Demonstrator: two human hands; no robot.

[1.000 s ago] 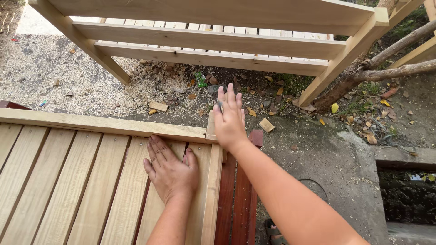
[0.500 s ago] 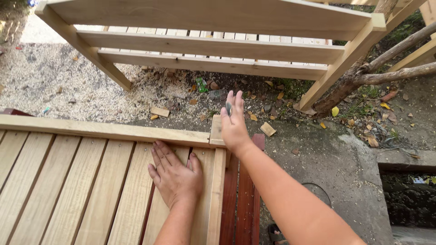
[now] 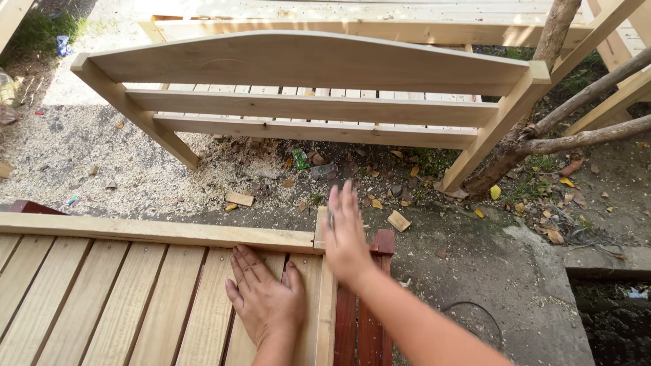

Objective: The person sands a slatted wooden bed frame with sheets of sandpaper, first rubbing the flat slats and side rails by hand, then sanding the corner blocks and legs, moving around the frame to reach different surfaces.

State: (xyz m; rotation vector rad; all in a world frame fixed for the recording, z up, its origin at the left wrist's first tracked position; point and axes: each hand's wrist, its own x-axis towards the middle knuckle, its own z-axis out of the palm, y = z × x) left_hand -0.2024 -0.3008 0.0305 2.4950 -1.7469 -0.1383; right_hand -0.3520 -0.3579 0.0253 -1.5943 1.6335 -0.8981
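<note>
1. The slatted panel (image 3: 102, 298) lies flat in front of me at the lower left, its pale slats running away from me toward a long top rail (image 3: 156, 232) that crosses them from left to right.
2. A side rail (image 3: 326, 305) closes the panel's right edge, its long axis pointing away from me; it meets the top rail at the corner.
3. My left hand (image 3: 266, 301) lies palm down on the slats just inside that corner, fingers spread and pointing toward the top rail, gripping nothing.
4. My right hand (image 3: 347, 238) is at the corner, above the side rail's far end, open with fingers stretched straight; it is blurred, and I cannot tell whether it touches the wood.
5. A dark red frame (image 3: 369, 312) shows just right of the side rail.
6. Beyond, on ground strewn with sawdust (image 3: 135, 169), offcuts and dry leaves, a second wooden frame (image 3: 305, 74) with an arched top board stands beside a tree trunk (image 3: 522, 135).
</note>
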